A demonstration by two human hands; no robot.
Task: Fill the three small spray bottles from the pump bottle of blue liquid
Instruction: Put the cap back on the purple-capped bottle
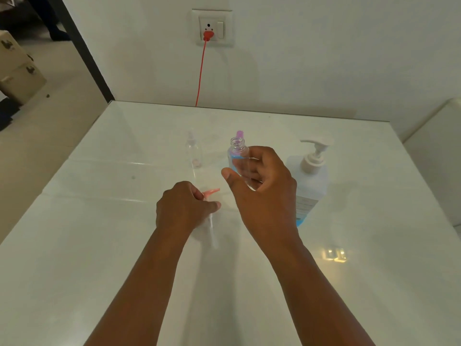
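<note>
Two hands busy: right hand (262, 186) grips open bottle (238, 156).

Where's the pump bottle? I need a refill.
In the head view, the pump bottle stands on the table's right side, just right of the right hand.

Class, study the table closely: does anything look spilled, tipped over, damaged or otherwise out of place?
Nothing looks spilled or damaged. The open spray bottle in the right hand lacks its top on purpose: the left hand holds the pink sprayer top with its dip tube. The pump bottle and the clear bottle stand upright.
</note>
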